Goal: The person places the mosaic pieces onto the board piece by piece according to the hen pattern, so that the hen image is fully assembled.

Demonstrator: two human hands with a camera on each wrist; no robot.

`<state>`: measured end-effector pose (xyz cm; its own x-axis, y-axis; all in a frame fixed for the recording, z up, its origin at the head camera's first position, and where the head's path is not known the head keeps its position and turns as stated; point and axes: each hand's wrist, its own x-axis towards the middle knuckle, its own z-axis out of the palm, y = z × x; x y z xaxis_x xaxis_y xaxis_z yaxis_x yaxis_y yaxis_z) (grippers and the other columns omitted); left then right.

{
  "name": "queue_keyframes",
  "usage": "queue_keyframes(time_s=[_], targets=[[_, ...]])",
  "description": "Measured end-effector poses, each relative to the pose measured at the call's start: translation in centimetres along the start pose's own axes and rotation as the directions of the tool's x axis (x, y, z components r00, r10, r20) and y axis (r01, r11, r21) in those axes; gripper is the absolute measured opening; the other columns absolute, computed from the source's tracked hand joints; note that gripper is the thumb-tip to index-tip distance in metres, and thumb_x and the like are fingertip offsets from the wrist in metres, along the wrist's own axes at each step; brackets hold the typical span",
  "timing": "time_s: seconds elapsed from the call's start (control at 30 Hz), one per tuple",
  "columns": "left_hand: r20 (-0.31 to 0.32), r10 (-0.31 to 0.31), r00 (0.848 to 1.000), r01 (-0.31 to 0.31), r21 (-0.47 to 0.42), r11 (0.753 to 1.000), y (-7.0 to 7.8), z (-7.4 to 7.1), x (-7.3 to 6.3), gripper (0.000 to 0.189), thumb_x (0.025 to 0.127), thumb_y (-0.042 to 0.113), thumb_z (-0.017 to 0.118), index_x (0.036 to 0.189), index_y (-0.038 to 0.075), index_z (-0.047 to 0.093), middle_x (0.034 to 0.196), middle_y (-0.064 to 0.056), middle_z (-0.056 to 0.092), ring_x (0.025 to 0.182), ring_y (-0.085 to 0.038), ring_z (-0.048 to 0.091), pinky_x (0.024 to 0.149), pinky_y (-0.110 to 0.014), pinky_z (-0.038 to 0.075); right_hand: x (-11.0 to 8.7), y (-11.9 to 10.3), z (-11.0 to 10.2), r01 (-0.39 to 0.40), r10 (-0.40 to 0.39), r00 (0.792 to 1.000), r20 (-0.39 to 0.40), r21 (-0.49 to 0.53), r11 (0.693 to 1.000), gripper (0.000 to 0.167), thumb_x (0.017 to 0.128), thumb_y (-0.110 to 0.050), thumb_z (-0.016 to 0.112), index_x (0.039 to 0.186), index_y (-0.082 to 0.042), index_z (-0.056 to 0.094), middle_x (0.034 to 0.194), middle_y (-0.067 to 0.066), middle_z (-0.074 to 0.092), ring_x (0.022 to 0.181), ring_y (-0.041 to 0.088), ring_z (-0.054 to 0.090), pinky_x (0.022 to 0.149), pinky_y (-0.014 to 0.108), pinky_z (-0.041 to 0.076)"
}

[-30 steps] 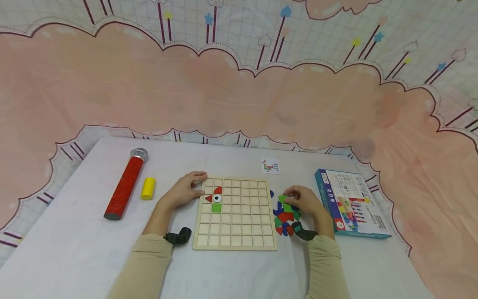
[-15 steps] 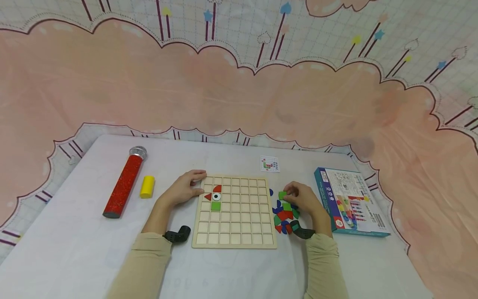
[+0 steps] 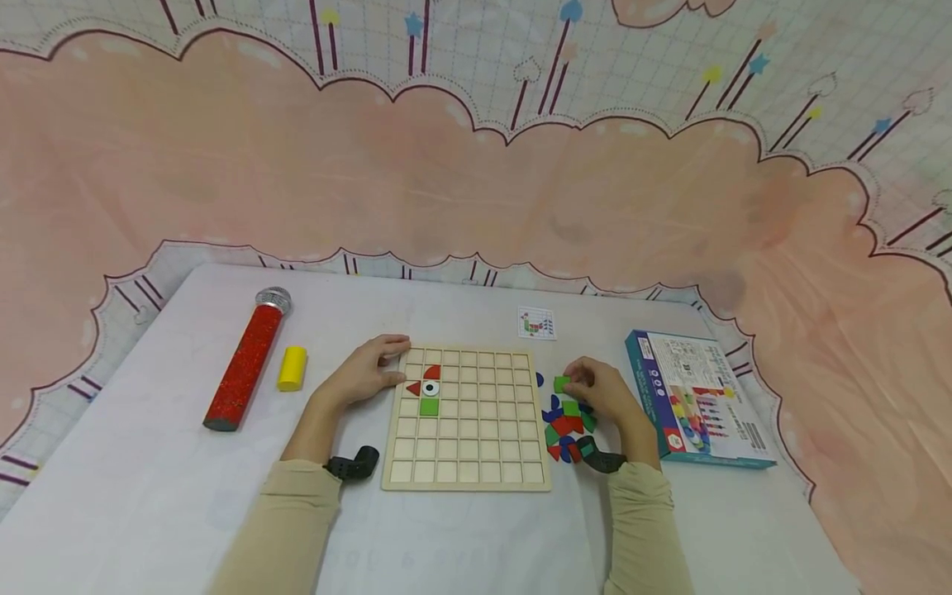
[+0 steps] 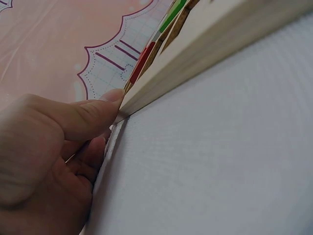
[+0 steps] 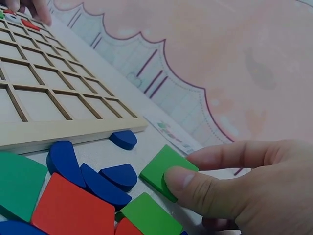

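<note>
A wooden grid board [image 3: 487, 426] lies flat. Set in its upper left are a red quarter-round piece [image 3: 433, 373], a red triangle [image 3: 413, 387], a round black-and-white eye piece [image 3: 430, 388] and a green square [image 3: 429, 406]. My left hand [image 3: 364, 370] rests at the board's upper left corner, thumb [image 4: 95, 115] touching the left edge; its other fingers are partly hidden. Right of the board, my right hand [image 3: 604, 387] pinches a green square tile [image 5: 164, 171] between thumb and fingers. Below it lies a loose pile with another green square [image 5: 150, 215], a red piece [image 5: 73, 208] and several blue pieces [image 5: 105, 186].
A small picture card [image 3: 536, 323] lies behind the board. A boxed set [image 3: 710, 401] sits to the right. On the left are a red glittery microphone [image 3: 245, 368] and a yellow cylinder [image 3: 292, 368]. A patterned cloth [image 3: 476, 198] hangs behind the white table [image 3: 446, 545].
My right hand has drawn the green square tile slightly away from the pile, toward the back. My left hand stays at the board's corner. The head view has tilted slightly.
</note>
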<state>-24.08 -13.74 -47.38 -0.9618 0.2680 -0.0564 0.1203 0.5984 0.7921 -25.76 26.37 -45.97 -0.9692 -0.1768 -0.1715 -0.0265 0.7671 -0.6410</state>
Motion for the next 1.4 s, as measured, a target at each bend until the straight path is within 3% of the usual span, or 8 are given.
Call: queue_keyframes(time_s=[0.9,1.13,1.4], targets=[[0.005,0.008,1.0,-0.008,0.003,1.0,0.2,-0.2,0.0,0.058,0.087,0.009,0.067,0.14,0.003,0.045,0.151,-0.012,0.035,0.121,-0.037,0.047,0.104,-0.049,0.04,-0.1,-0.6,-0.1,-0.003,0.003,1.0,-0.014,0.018,1.0,0.02,0.092,-0.024,0.062,0.11,-0.016,0.065,0.095,0.006,0.063,0.086,0.022,0.052,0.074,0.027,0.045],[0.0,0.018,1.0,-0.018,-0.001,1.0,0.2,-0.2,-0.1,0.058,0.087,0.008,0.067,0.14,0.002,0.045,0.151,-0.012,0.036,0.12,-0.035,0.048,0.103,-0.048,0.041,-0.2,-1.3,-0.3,0.045,-0.045,0.999,-0.018,0.001,0.999,0.02,0.092,-0.024,0.062,0.109,-0.013,0.065,0.091,0.006,0.062,0.083,0.021,0.051,0.069,0.027,0.043],[-0.005,0.014,1.0,-0.014,0.011,1.0,0.1,-0.2,0.0,0.059,0.087,0.008,0.067,0.141,0.003,0.044,0.151,-0.012,0.035,0.122,-0.036,0.047,0.104,-0.048,0.041,-0.3,-1.7,-0.2,0.042,-0.042,0.999,-0.013,0.006,0.999,0.02,0.092,-0.024,0.063,0.109,-0.013,0.065,0.093,0.006,0.064,0.083,0.021,0.051,0.069,0.027,0.044]])
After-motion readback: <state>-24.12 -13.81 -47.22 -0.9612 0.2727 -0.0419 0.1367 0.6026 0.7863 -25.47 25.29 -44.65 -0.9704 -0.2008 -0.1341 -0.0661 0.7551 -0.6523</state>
